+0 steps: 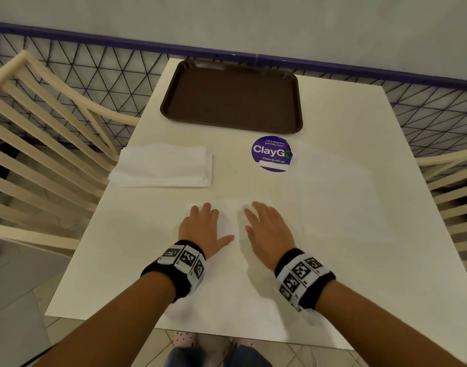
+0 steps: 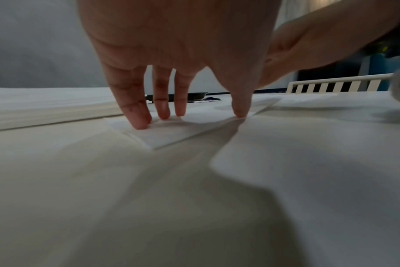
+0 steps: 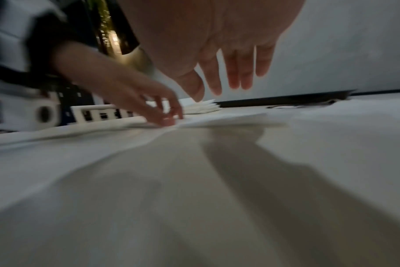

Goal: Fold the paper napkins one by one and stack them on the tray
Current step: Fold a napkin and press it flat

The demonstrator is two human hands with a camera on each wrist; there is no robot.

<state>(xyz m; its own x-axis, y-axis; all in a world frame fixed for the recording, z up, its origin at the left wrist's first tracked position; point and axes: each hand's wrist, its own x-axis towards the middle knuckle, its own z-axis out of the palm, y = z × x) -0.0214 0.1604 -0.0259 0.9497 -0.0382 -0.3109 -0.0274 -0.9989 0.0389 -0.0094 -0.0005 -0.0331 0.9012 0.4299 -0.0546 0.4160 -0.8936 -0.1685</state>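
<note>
Your left hand presses flat, fingers straight, on the folded napkin lying near the front middle of the white bench; the left wrist view shows the fingertips bearing down on its near corner. Your right hand is spread and relaxed over the napkin's right part, grasping nothing; in the right wrist view its fingers appear lifted clear of the paper, though that picture is blurred.

The napkin reads as thin, light, soft paper: it should crease easily, tear if dragged, and slide on the smooth bench unless one hand pins it. Judged from here, the best hold is a pinch at a free corner or along the open edge, with the other hand flat on the fold.

By count: one napkin under your hands; one stack of napkins at the left of the bench, its number of sheets too fine to tell; one faint flat white sheet at the right, partly covering the one round purple sticker. One brown tray sits at the far end, with nothing stacked on it yet. Two cream chairs flank the bench, one chair at the left and another chair at the right.
</note>
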